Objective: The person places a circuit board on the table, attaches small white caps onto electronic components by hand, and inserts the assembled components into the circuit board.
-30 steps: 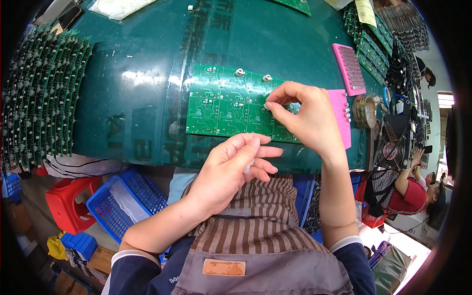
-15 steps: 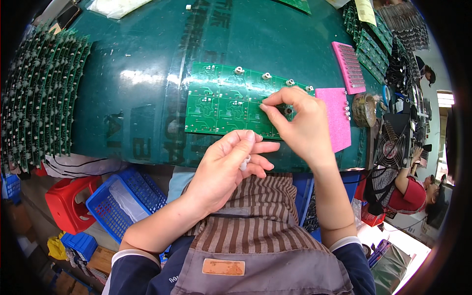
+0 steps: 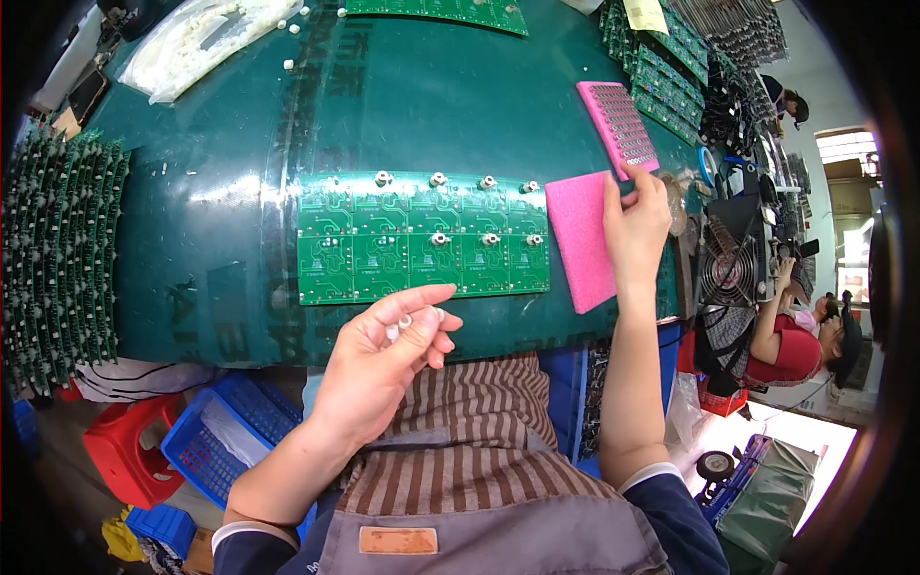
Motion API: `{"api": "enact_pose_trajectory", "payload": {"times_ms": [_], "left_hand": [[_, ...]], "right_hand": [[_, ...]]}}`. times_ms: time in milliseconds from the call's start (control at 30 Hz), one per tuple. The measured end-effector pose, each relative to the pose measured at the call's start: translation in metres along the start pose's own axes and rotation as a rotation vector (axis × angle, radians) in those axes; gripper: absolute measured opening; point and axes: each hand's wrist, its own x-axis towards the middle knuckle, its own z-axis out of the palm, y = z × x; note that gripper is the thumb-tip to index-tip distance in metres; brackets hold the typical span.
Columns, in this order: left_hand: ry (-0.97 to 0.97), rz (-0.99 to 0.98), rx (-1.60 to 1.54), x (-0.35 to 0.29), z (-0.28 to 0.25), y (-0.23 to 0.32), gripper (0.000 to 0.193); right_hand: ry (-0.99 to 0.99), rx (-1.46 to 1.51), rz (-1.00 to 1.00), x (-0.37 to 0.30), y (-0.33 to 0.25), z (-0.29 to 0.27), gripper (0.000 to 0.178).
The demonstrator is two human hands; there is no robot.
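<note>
A green circuit board panel (image 3: 379, 283) lies flat on the table, with several small silver cylindrical parts (image 3: 440, 240) standing on it in two rows. My left hand (image 3: 383, 359) is at the panel's near edge, palm up. Its curled fingers and thumb hold small white plastic pieces (image 3: 393, 332). To the right, my right hand (image 3: 640, 225) reaches over the right edge of a flat pink foam sheet (image 3: 580, 240). Its thumb and forefinger are apart, and no part shows between them. The foam's edge beneath that hand is hidden.
A pink foam block (image 3: 618, 125) filled with rows of small parts lies beyond my right hand. Stacked circuit boards (image 3: 62, 259) line the left side; more boards (image 3: 666, 91) sit at far right. A plastic bag of white pieces (image 3: 196, 43) is at far left. Another person (image 3: 791, 350) sits at right.
My right hand has left the panel and moved right to the pink foam sheet. My left hand's fingers have curled in, showing more white pieces. The whole view has shifted.
</note>
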Motion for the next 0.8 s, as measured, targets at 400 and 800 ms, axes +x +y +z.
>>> {"api": "enact_pose_trajectory", "payload": {"times_ms": [400, 800], "left_hand": [[0.058, 0.03, -0.065, 0.007, 0.005, 0.001, 0.02], [0.062, 0.002, -0.193, 0.008, 0.002, -0.002, 0.028]], "right_hand": [[0.111, -0.179, -0.22, -0.013, -0.004, 0.006, 0.008], [-0.622, 1.183, 0.134, -0.081, -0.107, -0.031, 0.011]]}}
